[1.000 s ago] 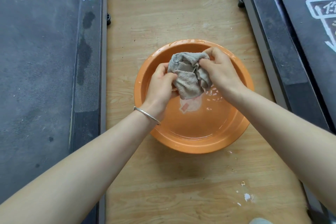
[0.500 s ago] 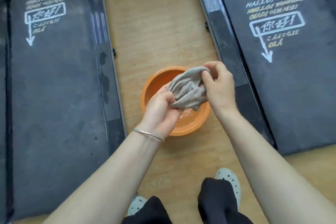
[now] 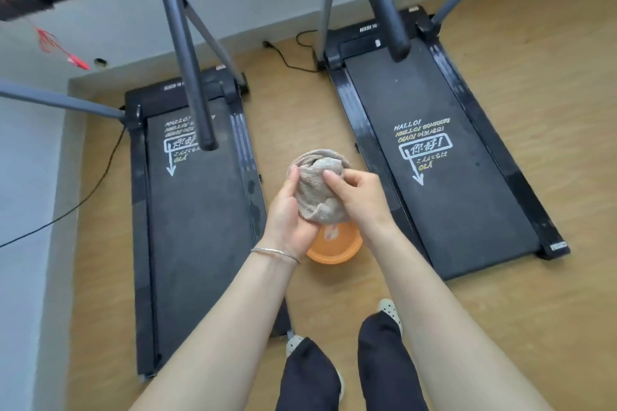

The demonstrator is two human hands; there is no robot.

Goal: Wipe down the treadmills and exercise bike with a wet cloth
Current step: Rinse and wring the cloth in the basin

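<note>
while both grip it, grey cloth [image 3: 319,187] bunched between left hand [image 3: 289,210] and right hand [image 3: 359,197], above orange basin [image 3: 337,248]

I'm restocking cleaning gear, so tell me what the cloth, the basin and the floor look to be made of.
Cloth: woven or terry-like fabric, matte grey-beige; fine textured weave and soft folds show.
Basin: probably plastic; smooth, faintly shiny orange with a rounded rim.
Floor: wood-look planks with visible grain; laminate or timber, cannot tell.
</note>
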